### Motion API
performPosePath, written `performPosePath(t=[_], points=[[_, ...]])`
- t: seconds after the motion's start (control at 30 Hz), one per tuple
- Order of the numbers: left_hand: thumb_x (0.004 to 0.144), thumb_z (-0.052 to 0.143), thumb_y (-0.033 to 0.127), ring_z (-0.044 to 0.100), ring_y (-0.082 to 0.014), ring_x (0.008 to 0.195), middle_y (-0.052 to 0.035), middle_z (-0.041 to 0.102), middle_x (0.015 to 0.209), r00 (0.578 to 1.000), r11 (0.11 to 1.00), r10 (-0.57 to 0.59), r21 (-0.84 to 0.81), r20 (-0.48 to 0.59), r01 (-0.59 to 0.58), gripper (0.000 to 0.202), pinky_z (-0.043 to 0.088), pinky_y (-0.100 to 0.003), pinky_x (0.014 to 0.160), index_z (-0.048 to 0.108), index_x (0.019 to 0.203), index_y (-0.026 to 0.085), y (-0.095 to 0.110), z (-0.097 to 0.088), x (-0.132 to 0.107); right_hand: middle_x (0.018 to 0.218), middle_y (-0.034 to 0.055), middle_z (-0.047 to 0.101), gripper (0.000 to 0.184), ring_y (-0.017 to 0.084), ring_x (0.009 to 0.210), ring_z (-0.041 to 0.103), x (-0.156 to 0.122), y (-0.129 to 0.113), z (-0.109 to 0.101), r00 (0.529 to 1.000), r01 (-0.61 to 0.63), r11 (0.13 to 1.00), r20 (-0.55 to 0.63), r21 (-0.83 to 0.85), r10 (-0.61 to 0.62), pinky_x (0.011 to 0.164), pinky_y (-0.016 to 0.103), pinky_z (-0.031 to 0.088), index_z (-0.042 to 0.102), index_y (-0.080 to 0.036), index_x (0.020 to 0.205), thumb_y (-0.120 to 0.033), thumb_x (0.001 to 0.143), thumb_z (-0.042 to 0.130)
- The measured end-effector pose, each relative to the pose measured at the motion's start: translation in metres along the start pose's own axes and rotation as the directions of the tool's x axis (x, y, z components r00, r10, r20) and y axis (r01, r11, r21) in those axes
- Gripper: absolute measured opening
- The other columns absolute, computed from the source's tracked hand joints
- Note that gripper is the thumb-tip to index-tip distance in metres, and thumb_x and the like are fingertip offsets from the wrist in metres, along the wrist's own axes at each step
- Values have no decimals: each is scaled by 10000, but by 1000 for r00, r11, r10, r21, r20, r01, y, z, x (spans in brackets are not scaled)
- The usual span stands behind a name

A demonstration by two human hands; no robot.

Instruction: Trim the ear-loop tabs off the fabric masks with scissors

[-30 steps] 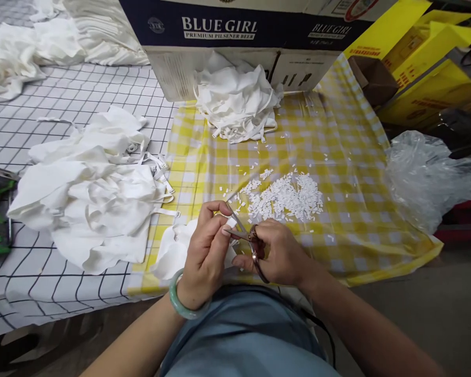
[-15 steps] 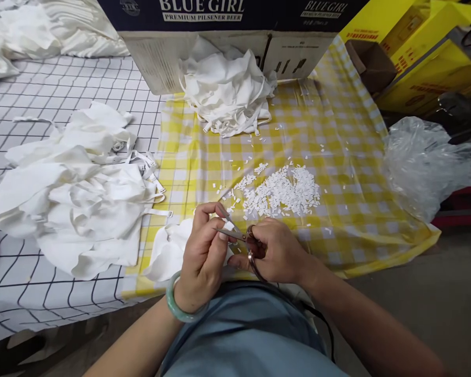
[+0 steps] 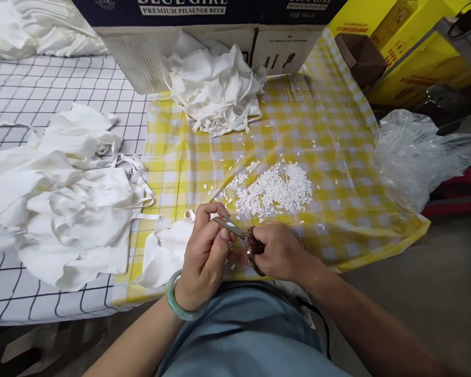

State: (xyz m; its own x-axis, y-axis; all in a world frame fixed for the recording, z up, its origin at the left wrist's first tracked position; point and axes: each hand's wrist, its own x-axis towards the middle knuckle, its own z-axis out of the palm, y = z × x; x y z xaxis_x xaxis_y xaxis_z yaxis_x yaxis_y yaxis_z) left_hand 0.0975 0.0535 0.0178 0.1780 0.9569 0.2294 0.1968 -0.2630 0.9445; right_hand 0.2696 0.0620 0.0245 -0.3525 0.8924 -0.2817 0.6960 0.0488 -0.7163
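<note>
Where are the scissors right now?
Head view, just below centre: the scissors are in the right hand, blades at the fingertips of the left hand, just below the white bits.

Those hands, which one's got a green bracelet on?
The left hand, with the pale green bangle around its wrist; the right hand, holding the scissors, has a bare wrist.

My feed showed me passage right of the white clippings (image 3: 280, 189), over the checked cloth (image 3: 347, 209); behind them a carton (image 3: 251, 14) blocked me, left of them white fabric (image 3: 74, 220).
</note>
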Motion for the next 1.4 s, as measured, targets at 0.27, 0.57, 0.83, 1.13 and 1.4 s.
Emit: performPosePath(t=[0.27, 0.57, 0.83, 1.13, 1.4], points=[[998, 390, 196, 465, -202, 1061, -73, 490, 999, 991, 999, -22, -43, 133, 28, 280, 417, -325, 907, 550, 770, 179, -10, 17, 14, 477, -44, 406, 495, 86, 485, 348, -14, 26, -8, 964, -256, 962, -46, 97, 261, 475, 225, 239, 460, -185, 531, -574, 765, 658], [1013, 401, 257, 475, -172, 959, -62, 453, 1054, 972, 964, -236, -125, 15, 236, 301, 409, -274, 743, 575, 780, 179, -8, -42, -25, 706, 23, 606, 446, 128, 620, 502, 0, -7, 18, 984, 135, 972, -137, 190, -110, 591, 255, 409, 573, -178, 731, -596, 710, 728], [1010, 388, 220, 444, -188, 1061, -62, 444, 1034, 989, 972, -140, -197, -52, 128, 300, 413, -274, 848, 571, 774, 185, 4, -41, -40, 574, -6, 561, 473, 111, 553, 466, 8, -35, 23, 981, 191, 980, 49, -54, -189, 547, 236, 295, 553, -178, 604, -596, 645, 770], [1006, 397, 218, 433, -187, 1047, -78, 451, 1057, 996, 983, -87, -161, 24, 90, 280, 445, -272, 845, 576, 793, 182, 7, -35, -31, 519, -28, 517, 501, 88, 508, 421, 3, -31, 16, 985, 155, 987, 80, -52, -150, 541, 232, 278, 516, -177, 554, -602, 655, 761], [1002, 406, 247, 448, -226, 1052, -86, 498, 977, 998, 994, -53, -98, 27, 56, 287, 430, -371, 928, 586, 785, 190, 7, -30, -30, 518, -36, 489, 496, 82, 506, 389, 3, -29, 12, 988, 129, 989, 92, -74, -122, 535, 242, 252, 496, -178, 540, -574, 659, 769]])
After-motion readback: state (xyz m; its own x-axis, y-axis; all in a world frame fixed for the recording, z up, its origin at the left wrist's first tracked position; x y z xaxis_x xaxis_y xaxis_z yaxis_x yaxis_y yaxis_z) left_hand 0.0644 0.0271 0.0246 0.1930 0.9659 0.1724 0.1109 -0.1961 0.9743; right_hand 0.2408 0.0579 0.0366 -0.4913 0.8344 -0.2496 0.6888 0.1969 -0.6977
